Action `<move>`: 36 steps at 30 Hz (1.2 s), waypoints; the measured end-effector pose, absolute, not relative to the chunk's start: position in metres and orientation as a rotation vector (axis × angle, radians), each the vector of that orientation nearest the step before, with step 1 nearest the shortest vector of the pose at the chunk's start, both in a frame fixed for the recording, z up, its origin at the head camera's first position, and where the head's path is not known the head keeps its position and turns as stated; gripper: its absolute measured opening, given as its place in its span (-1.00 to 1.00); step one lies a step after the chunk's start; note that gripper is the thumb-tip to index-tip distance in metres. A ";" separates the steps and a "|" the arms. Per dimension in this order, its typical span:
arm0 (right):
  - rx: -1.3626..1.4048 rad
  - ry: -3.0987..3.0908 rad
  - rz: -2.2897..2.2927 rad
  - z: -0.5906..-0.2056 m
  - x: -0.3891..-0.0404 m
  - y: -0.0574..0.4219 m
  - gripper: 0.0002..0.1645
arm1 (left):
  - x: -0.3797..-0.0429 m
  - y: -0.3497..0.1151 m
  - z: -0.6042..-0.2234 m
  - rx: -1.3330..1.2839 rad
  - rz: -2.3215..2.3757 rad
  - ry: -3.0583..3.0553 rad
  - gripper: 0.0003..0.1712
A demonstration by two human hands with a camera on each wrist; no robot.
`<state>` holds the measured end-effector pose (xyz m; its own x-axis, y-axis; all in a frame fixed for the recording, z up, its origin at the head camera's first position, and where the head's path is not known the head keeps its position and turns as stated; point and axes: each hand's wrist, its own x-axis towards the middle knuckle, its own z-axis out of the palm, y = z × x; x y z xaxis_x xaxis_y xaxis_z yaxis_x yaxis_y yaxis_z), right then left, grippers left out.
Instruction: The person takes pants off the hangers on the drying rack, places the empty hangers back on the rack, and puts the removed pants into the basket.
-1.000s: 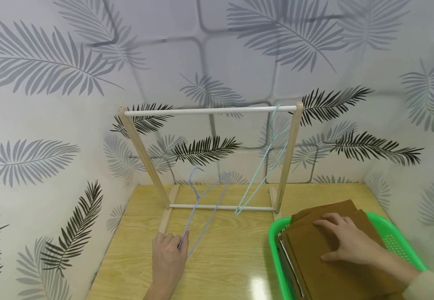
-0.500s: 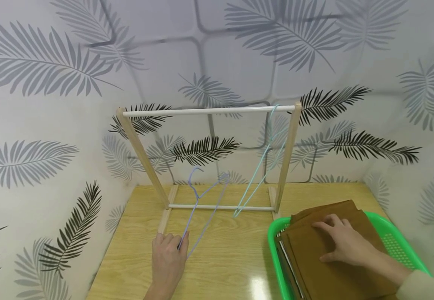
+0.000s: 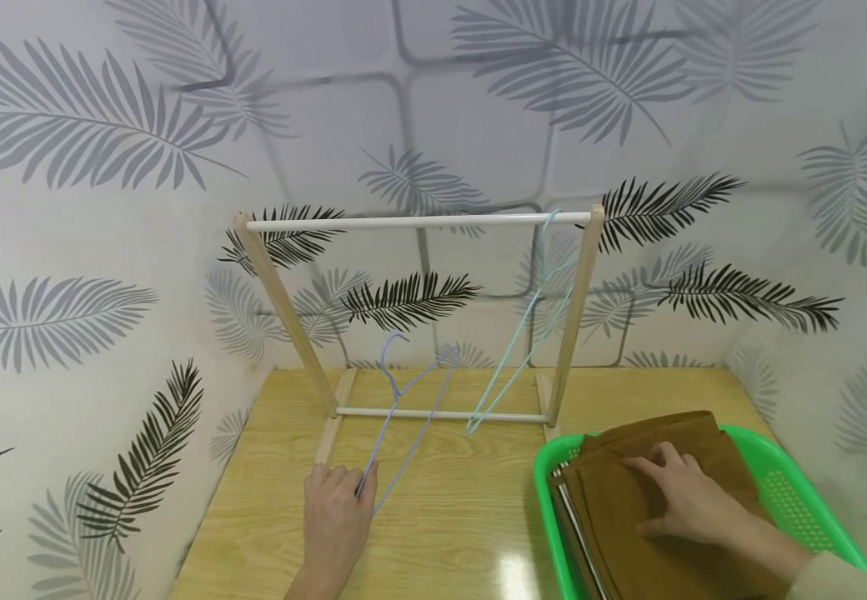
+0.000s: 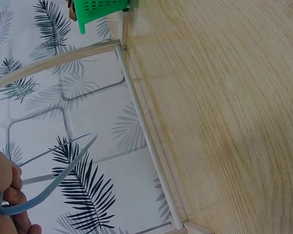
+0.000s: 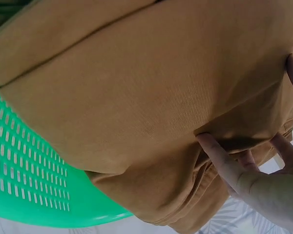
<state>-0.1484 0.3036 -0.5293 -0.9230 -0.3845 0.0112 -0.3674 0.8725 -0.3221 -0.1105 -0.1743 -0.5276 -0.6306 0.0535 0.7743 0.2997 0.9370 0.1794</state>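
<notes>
My left hand point(image 3: 338, 508) grips the lower corner of a blue-purple clothes hanger point(image 3: 384, 433), whose hook points up toward the rack. Seen from the left wrist, the hanger point(image 4: 63, 175) curves away from my curled fingers point(image 4: 19, 214). At the right, my right hand point(image 3: 692, 496) holds the top of a folded brown garment point(image 3: 621, 517) in a green basket point(image 3: 553, 533). Its fingertips dig into the cloth point(image 5: 136, 97), which creases around them in the right wrist view. Finger and thumb are spread well apart, with a dark fold between them.
A small clothes rack with wooden posts point(image 3: 283, 312) and white rods point(image 3: 418, 222) stands at the back of the wooden table point(image 3: 433, 517). A mint-green hanger point(image 3: 519, 333) hangs near its right post. Leaf-patterned walls point(image 3: 103, 250) enclose the back and sides.
The top layers of the brown garment have bunched and shifted slightly toward me under my right hand. My left hand and its hanger stay almost still.
</notes>
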 end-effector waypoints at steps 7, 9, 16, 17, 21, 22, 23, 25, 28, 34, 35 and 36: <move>-0.588 2.952 -0.495 -0.534 -0.150 0.304 0.14 | -0.111 -0.173 -0.526 -0.256 -0.360 -2.232 -0.55; -0.586 2.942 -0.491 -0.535 -0.150 0.304 0.14 | -0.111 -0.173 -0.526 -0.252 -0.365 -2.231 -0.54; -0.583 2.891 -0.490 -0.536 -0.153 0.305 0.13 | -0.110 -0.173 -0.527 -0.255 -0.362 -2.226 -0.54; -0.579 2.880 -0.491 -0.535 -0.154 0.305 0.13 | -0.110 -0.172 -0.527 -0.257 -0.361 -2.224 -0.54; -0.572 2.843 -0.486 -0.534 -0.157 0.306 0.13 | -0.111 -0.172 -0.527 -0.263 -0.358 -2.222 -0.55; -0.573 2.837 -0.486 -0.534 -0.157 0.306 0.13 | -0.111 -0.172 -0.527 -0.264 -0.359 -2.223 -0.55; -0.571 2.830 -0.488 -0.534 -0.158 0.306 0.13 | -0.111 -0.172 -0.527 -0.265 -0.358 -2.223 -0.55; -0.576 2.818 -0.494 -0.535 -0.157 0.305 0.14 | -0.110 -0.172 -0.527 -0.264 -0.356 -2.222 -0.56; -0.578 2.823 -0.502 -0.536 -0.157 0.306 0.14 | -0.110 -0.172 -0.527 -0.260 -0.357 -2.223 -0.57; -0.610 2.887 -0.482 -0.536 -0.155 0.308 0.13 | -0.110 -0.171 -0.525 -0.258 -0.372 -2.221 -0.58; -0.616 2.894 -0.480 -0.535 -0.154 0.309 0.12 | -0.110 -0.171 -0.525 -0.259 -0.372 -2.221 -0.58; -0.622 2.896 -0.481 -0.534 -0.154 0.310 0.11 | -0.110 -0.171 -0.525 -0.260 -0.372 -2.220 -0.58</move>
